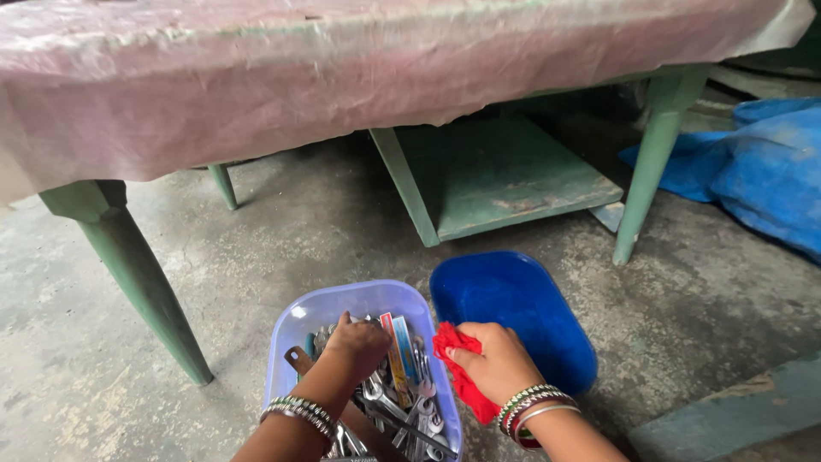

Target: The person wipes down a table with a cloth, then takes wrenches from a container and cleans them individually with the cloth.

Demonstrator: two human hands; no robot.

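Left hand [357, 340] hides the tools beneath its grip; the lilac tub [295, 329] and both forearms are cut off at the bottom edge.

Rough workshop or repair shed: stained bare concrete floor [282, 231], worn green-painted bench [137, 274] draped in dusty plastic sheeting, pale tub [295, 321] packed with spanners [410, 402] and hand tools, blue tarp [761, 171] heaped alongside.
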